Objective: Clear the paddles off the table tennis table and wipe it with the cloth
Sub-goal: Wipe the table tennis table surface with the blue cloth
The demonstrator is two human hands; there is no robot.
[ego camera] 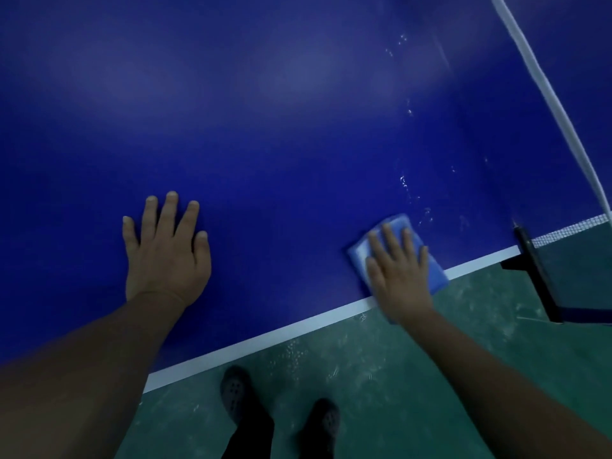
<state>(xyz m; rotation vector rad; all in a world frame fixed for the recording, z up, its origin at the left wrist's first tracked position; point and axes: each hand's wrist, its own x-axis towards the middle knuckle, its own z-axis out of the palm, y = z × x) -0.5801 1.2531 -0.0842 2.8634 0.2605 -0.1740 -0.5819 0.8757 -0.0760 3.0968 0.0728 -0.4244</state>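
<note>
The dark blue table tennis table (281,134) fills most of the view, with a white line along its near edge. My left hand (165,253) rests flat on the table, fingers spread and straight. My right hand (400,270) presses flat on a folded light blue cloth (359,250) that lies close to the near edge, right of centre. Small wet streaks glint on the table beyond the cloth. No paddle is in view.
The net's white top band (543,81) runs along the right side, with its black clamp post (536,270) fixed at the table edge. Below the edge is green floor (397,366), where my two dark shoes stand.
</note>
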